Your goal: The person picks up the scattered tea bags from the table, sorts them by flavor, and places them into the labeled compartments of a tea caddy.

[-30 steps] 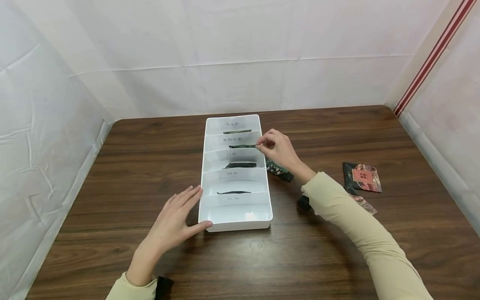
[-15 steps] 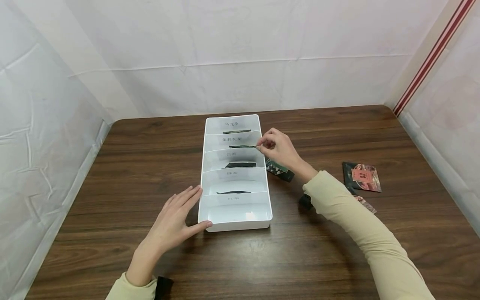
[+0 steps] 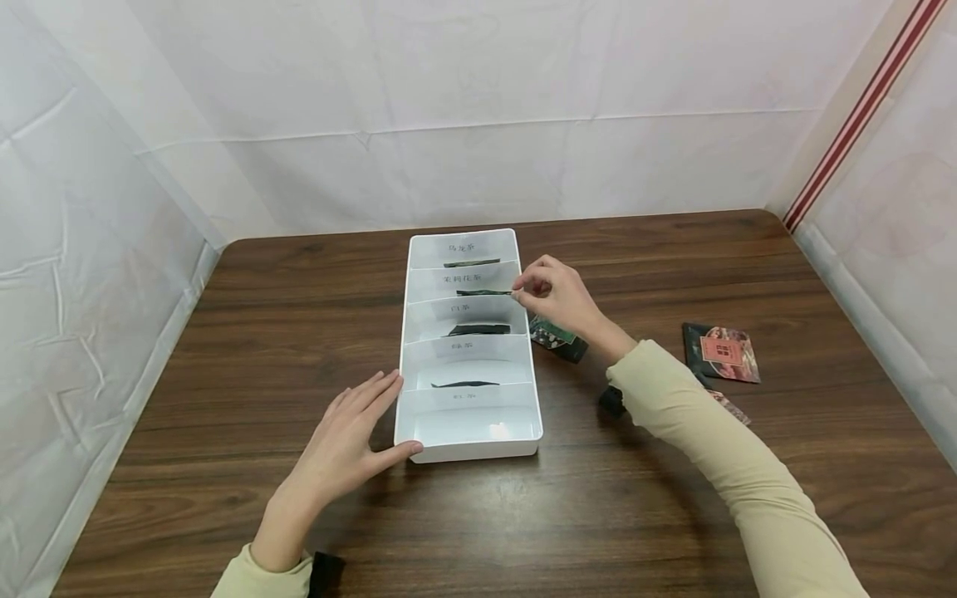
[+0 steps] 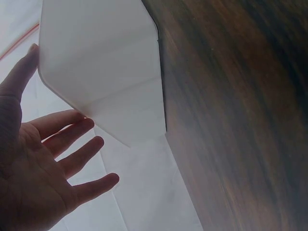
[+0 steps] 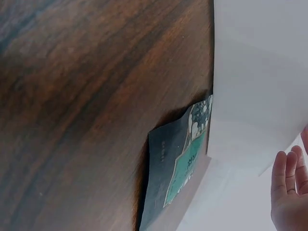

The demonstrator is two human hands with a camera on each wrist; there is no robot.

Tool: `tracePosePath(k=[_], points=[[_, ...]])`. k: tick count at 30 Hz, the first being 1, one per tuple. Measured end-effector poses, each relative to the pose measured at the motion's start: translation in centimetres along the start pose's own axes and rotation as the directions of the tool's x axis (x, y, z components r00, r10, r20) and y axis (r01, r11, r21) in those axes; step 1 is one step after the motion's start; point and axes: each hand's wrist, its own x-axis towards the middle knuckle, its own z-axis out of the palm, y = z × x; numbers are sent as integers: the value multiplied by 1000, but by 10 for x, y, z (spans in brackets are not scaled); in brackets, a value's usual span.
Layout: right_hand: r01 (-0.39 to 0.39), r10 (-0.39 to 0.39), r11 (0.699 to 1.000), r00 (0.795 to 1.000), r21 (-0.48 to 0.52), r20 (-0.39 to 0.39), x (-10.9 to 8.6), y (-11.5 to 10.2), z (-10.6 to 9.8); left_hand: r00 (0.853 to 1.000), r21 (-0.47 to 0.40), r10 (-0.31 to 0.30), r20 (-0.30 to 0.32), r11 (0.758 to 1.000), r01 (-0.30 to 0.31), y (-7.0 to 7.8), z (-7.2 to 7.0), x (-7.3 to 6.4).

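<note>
A long white box (image 3: pixel 467 451) with several labelled compartments stands on the wooden table. My left hand (image 3: pixel 344 448) rests against its near left corner, thumb on the rim and fingers extended; the left wrist view shows the spread fingers beside the box wall (image 4: pixel 101 62). At the right rim, my right hand (image 3: pixel 557 296) pinches the end of a dark tea sachet (image 3: pixel 482 292), which stands on edge in the second compartment from the back. Other sachets show as thin dark edges: one at the back (image 3: pixel 473 263), a thicker one (image 3: pixel 480 330) in the middle, another (image 3: pixel 465 384) nearer me.
A green-labelled tea sachet (image 3: pixel 557 340) lies against the box's right side, partly behind my right hand. Farther right is a red-labelled sachet (image 3: pixel 721 353), with another sachet (image 3: pixel 728 407) partly covered by my sleeve. White sheeting (image 3: pixel 478 166) closes off the table's back and sides.
My right forearm has shifted very slightly to the right, while its fingers stay on the sachet at the rim. The left hand and the box look unmoved.
</note>
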Motion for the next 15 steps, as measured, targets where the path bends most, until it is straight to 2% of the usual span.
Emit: tracePosePath(k=[8,12,15], points=[[-92,102,991,990,101,-96,4,-3,-22,1000,-2,3,-5,1000,-3,0,0,0],[-167,186,975,974,144,-131,3,2,-36,1000,2,3,-7,1000,-3,0,0,0],[-255,274,953,956,162,-107,2,7,-44,1000,3,6,-10,1000,-6,-1,0,0]])
